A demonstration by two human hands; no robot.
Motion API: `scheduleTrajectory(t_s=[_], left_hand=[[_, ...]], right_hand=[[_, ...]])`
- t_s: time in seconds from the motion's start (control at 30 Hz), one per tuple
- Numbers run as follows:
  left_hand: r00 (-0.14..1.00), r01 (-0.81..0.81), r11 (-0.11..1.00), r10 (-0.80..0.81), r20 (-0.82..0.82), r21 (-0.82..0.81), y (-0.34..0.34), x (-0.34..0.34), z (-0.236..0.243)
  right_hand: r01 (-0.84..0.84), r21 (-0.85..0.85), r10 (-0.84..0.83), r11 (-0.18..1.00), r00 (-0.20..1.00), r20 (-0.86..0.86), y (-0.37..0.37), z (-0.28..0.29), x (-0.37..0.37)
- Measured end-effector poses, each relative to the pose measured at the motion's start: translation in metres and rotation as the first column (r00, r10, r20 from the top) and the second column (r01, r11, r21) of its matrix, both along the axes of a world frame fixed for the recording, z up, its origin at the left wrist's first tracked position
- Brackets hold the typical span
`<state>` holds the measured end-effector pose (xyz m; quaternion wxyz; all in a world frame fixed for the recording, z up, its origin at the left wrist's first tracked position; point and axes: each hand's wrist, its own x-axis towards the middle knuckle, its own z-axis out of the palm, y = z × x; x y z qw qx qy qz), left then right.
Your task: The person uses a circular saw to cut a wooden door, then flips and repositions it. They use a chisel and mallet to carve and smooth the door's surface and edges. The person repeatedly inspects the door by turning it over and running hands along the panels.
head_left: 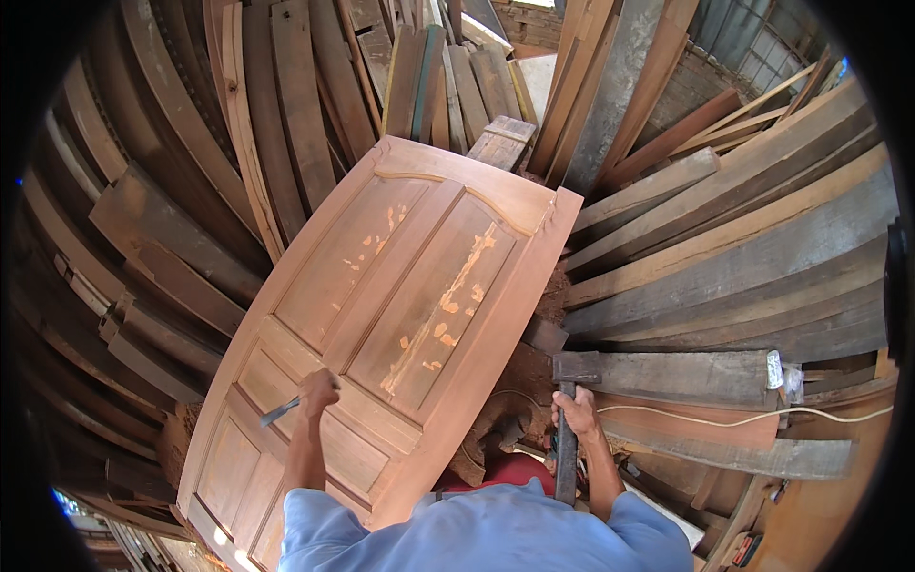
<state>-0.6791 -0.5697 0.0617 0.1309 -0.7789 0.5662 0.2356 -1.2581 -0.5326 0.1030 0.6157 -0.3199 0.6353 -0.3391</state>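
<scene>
A large reddish-brown wooden panel door (381, 315) lies in front of me, tilted across the view, with pale filler-like patches on its two long panels. Over its lower half, my left hand (320, 389) is closed around a chisel (279, 412); the flat grey blade points left, and the handle is mostly hidden in my fist. Off the door's right edge, my right hand (578, 416) grips a dark, mallet-like tool (566, 458). Its blocky head is above my fingers and its thick handle runs down toward my body.
Dark boards (172, 229) lean closely packed on the left. More long planks (743, 248) are stacked at the right, with upright timber (610, 86) at the back. A pale cord (743, 422) crosses the boards on my right. Something red (505, 472) sits just before my body.
</scene>
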Motion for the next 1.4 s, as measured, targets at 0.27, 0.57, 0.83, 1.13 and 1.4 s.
scheduleTrajectory(t_s=[0.27, 0.57, 0.83, 1.13, 1.4], left_hand=[[0.799, 0.451, 0.747, -0.582, -0.152, -0.489, -0.112, -0.291, 0.038], [0.357, 0.77, 0.458, -0.886, -0.295, -0.444, -0.186, -0.501, 0.074], [0.255, 0.773, 0.424, -0.889, -0.381, -0.472, -0.301, -0.589, 0.03], [0.304, 0.726, 0.498, -0.851, -0.427, -0.474, -0.417, -0.61, -0.014], [0.379, 0.63, 0.597, -0.795, -0.474, -0.496, -0.454, -0.613, -0.025]], right_hand=[[0.114, -0.234, -0.117, 0.966, 0.993, -0.002, 0.002, 0.055, -0.068], [0.339, -0.482, -0.479, 0.808, 0.854, -0.204, 0.031, 0.096, -0.082], [0.437, -0.284, -0.501, 0.853, 0.839, -0.213, -0.033, 0.075, -0.123], [0.634, -0.319, -0.687, 0.705, 0.721, -0.085, -0.132, 0.087, -0.158], [0.718, -0.452, -0.827, 0.529, 0.555, -0.088, -0.172, 0.089, -0.185]])
